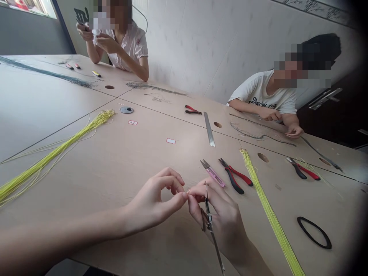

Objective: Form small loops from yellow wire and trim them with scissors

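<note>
A: What's closest in?

B: The two hands. The left hand [153, 197] is curled, with its thumb and index fingertips pinched together on a small loop [188, 190], gold-coloured but almost too tiny to make out. The right hand [220, 216] meets it there, closed around long steel scissors [212, 230] whose tips point down toward the counter's near edge.

A: What's just past the right hand?

B: Pink-handled thread snips [213, 174] almost touch its knuckles, with red-and-black pliers [235, 176] beside them. Further right, a long bundle of yellow-green wire [271, 216] runs toward the near edge, and past it lies a black oval ring [314, 232].

A: And beyond the left hand?

B: A matching yellow-green bundle [48, 161] stretches away across the counter [115, 161].

A: Further out?

B: Straight ahead of the hands are a steel ruler [209, 129] and another pair of pliers [193, 110]. Across the counter, one co-worker's hands [278, 122] rest near dark wire [258, 134], and at the far end another co-worker's hands [99, 42] are raised, working on something small.
</note>
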`<control>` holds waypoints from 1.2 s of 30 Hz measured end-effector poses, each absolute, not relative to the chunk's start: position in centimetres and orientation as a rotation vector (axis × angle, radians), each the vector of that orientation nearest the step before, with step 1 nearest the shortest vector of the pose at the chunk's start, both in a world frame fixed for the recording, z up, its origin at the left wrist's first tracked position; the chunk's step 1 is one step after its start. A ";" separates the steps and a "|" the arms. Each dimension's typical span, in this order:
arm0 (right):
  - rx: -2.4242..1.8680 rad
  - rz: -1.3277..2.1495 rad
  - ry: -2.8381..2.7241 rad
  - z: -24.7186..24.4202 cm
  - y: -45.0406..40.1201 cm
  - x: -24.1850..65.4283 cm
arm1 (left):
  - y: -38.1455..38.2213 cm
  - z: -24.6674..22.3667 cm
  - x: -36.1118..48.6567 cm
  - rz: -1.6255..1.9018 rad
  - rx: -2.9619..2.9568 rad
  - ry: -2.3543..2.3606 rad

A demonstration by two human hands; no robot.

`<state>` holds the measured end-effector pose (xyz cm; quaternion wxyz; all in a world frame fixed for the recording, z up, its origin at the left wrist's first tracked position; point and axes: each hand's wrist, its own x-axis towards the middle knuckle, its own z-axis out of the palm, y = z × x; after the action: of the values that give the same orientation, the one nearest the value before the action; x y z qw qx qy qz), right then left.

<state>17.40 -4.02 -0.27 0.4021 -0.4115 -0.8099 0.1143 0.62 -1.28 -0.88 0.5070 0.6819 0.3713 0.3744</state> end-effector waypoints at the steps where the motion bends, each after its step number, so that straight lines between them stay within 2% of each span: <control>1: -1.045 0.282 -2.057 -0.2 -4.0 17.4 | -1.2 -0.8 0.7 0.899 1.648 0.906; 19: -1.201 0.167 -2.046 -0.9 -3.8 17.2 | -0.7 -2.5 0.9 1.048 2.036 0.988; 36: -1.064 0.203 -2.026 -0.3 -3.7 17.8 | -0.5 -0.7 0.6 0.809 1.561 0.992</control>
<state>17.77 -3.71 -0.27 0.4095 -0.4226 -0.8045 0.0807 0.56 -0.46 -0.71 0.5325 0.6545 0.4159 0.3392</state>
